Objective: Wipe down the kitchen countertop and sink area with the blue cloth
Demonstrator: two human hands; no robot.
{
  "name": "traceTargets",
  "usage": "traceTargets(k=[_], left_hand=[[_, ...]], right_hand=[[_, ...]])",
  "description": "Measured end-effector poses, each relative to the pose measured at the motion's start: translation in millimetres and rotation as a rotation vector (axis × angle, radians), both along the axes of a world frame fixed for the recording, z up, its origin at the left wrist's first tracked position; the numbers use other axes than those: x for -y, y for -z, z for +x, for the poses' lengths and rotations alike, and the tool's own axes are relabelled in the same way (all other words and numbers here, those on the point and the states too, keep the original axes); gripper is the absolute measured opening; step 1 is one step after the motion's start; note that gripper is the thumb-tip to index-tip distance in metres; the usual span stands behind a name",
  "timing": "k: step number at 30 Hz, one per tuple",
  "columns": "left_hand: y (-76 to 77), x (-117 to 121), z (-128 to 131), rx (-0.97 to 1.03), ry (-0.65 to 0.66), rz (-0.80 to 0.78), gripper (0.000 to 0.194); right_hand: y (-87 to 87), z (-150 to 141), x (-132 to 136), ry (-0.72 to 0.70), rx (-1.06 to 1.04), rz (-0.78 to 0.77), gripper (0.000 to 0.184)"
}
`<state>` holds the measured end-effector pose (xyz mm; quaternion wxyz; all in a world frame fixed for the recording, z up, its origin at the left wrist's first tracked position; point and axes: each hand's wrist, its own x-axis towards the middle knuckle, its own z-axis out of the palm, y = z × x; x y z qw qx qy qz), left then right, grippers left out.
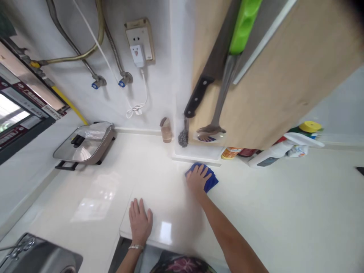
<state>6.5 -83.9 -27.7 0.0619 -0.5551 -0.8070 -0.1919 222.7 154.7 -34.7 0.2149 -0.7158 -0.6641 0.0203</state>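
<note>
Below the wall cabinet, my right hand (pixel 197 179) holds a folded blue cloth (pixel 211 182) down against the white countertop (pixel 167 182). Its fingers are spread over the cloth, and part of the cloth shows beyond them on the right. My left hand (pixel 140 221) lies flat and open on the counter near the front edge, holding nothing. A bracelet circles the left wrist.
A lidded electric pan (pixel 85 144) sits at the back left, with a sink (pixel 42 258) at the lower left. A brown container (pixel 166 131) stands by the wall. A knife (pixel 199 94), a green-handled spatula (pixel 224 91) and a steel scrubber (pixel 183 138) hang ahead. A white spray bottle (pixel 273 153) stands right.
</note>
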Motion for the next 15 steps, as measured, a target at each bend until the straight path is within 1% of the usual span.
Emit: traceTargets(k=[2,4,7,11,13,15], left_hand=[[0.1,0,1,0.013,0.005,0.003,0.058],[0.9,0,1,0.02,0.002,0.009,0.058],[2.0,1,2,0.006,-0.002,0.008,0.057],[1.2,2,5,0.019,-0.006,-0.009,0.057],[1.1,3,5,0.05,-0.006,-0.005,0.057],[2.0,5,5,0.097,-0.005,0.014,0.056]], right_hand=[[-3.5,-17,0,0.018,-0.006,-0.023,0.063],[-6.5,-33,1,0.007,0.012,-0.028,0.063],[-10.4,-54,5,-0.082,0.066,-0.045,0.062],[-16.7,-81,18,-0.335,0.11,-0.101,0.062],[-20.6,-93,34,-0.475,0.116,-0.119,0.062],[-24.6,-103,59,-0.605,0.115,-0.134,0.062]])
